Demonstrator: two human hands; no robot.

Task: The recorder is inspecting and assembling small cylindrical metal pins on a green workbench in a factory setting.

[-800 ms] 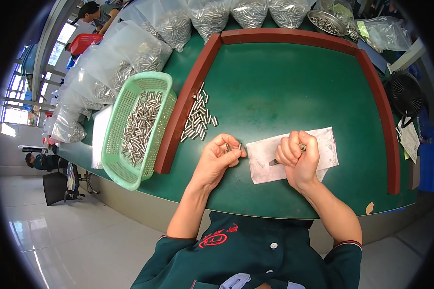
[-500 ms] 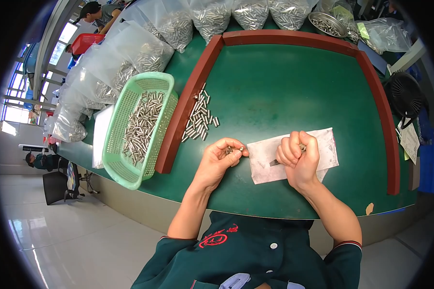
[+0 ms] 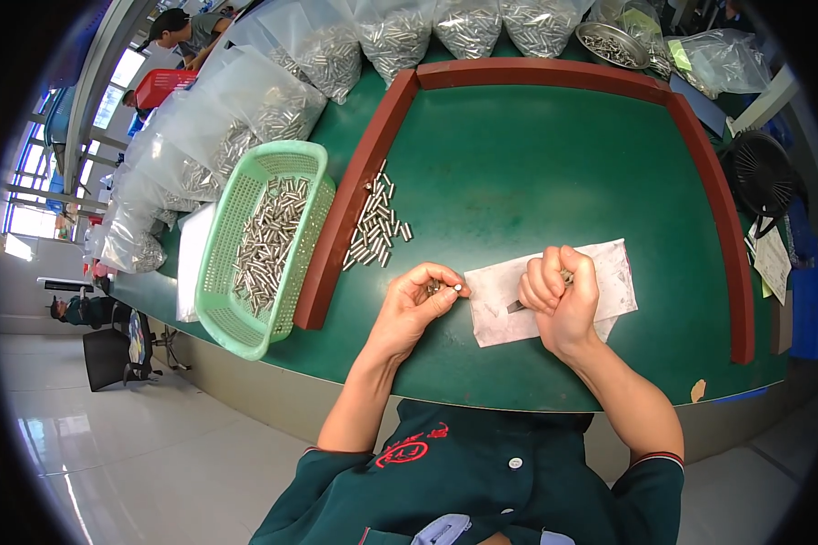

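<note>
My left hand is closed, its thumb and fingertips pinching small silver metal cylinders just left of a stained white cloth. Other pieces show partly between its fingers. My right hand makes a fist over the cloth. From beneath that fist a short grey pointed tip sticks out, and a bit of something shows at its top; the rest is hidden by the fingers. Loose metal cylinders lie on the green tabletop, beyond my left hand.
Dark red bars frame the work area. Outside, to the left, stands a light green basket of cylinders. Clear bags of cylinders line the far and left edges. A metal bowl and a black fan are at the right.
My left hand's fingertips have shifted slightly, turning the piece so that a bright end shows. The right fist and the cloth stay nearly in place.
</note>
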